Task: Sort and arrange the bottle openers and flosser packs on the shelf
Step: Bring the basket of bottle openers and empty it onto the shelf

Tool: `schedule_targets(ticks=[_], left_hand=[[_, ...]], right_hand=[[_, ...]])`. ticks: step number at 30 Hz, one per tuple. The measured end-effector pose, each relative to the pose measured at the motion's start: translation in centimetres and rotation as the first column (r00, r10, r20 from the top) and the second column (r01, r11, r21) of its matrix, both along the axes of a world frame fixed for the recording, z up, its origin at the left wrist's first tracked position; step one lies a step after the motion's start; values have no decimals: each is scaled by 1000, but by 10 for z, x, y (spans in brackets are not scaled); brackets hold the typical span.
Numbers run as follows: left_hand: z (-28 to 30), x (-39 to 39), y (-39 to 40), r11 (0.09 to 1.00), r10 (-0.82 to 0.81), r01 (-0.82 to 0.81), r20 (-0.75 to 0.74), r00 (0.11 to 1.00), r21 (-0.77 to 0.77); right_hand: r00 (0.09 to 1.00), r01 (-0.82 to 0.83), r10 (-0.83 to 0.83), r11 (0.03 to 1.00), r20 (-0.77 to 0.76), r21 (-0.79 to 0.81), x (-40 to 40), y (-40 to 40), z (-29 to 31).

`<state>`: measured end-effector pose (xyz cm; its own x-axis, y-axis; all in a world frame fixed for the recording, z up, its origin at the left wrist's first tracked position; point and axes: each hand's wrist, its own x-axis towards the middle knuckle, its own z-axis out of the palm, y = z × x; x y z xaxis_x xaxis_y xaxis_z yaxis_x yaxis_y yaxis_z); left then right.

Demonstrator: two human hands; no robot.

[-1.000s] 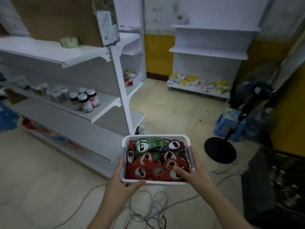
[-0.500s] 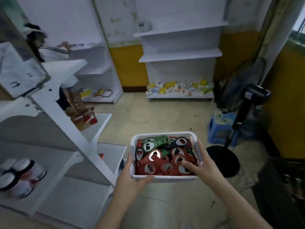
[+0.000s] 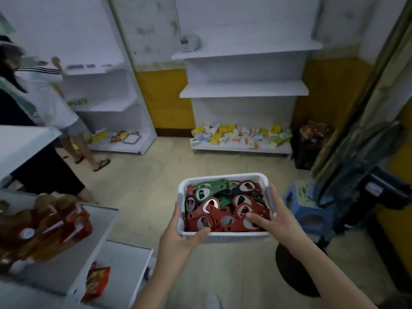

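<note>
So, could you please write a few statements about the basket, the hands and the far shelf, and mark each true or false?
1. Both hands hold the white basket. True: the left hand grips its near left corner, the right hand its right side.
2. The basket holds only red bottle openers. False: green and dark ones lie among them.
3. The small packs lie on the far shelf unit's top shelf. False: on its bottom shelf.
4. A blue stool stands right of the basket. True.
</note>
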<state>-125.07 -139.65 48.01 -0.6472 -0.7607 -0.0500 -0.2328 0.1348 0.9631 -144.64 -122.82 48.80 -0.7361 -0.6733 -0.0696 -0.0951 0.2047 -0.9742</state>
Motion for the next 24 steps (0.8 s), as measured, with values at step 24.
schedule_targets(ticks=[24], left_hand=[[41,-438,-359,967,-230,221,-57,972,-124]], right_hand=[[972,212,-214,977,-94,-34,-400,-319,45]])
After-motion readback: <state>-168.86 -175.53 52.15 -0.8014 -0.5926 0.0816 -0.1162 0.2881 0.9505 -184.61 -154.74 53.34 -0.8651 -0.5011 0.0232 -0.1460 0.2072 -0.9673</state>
